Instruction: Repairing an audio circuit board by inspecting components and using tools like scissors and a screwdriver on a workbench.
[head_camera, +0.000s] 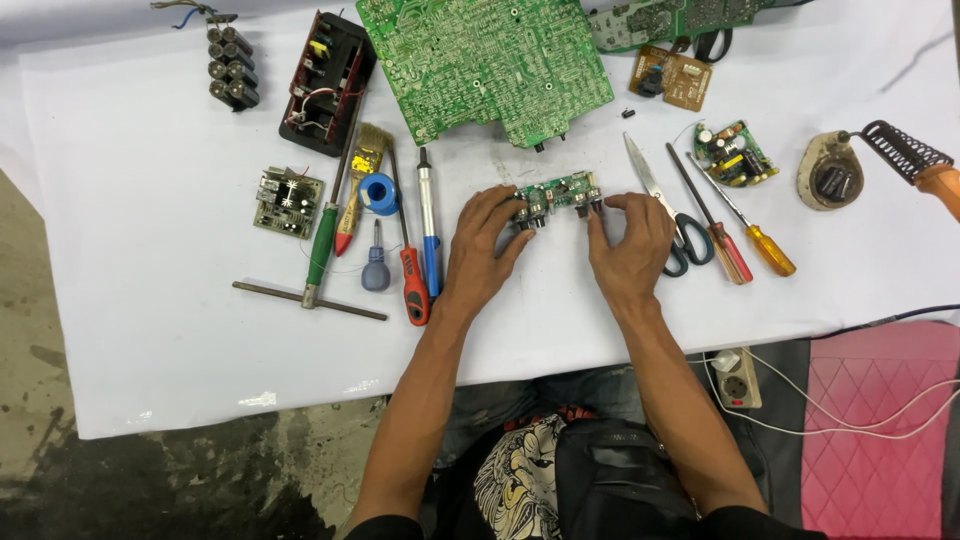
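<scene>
A small green circuit board (556, 192) with black knobs along its near edge lies on the white table cover (150, 300) at the centre. My left hand (484, 245) grips its left end, fingertips on the knobs. My right hand (630, 240) holds its right end the same way. Both hands rest low on the cover, and the board spans the gap between them.
Left of my hands lie a red-handled screwdriver (411, 285), a blue solder sucker (429, 230), a brush (358, 185), a solder roll (378, 194) and a T-handle tool (315, 270). A large green board (485, 60) sits behind. Scissors (665, 215), two screwdrivers (745, 235) and a soldering iron stand (830, 172) lie right.
</scene>
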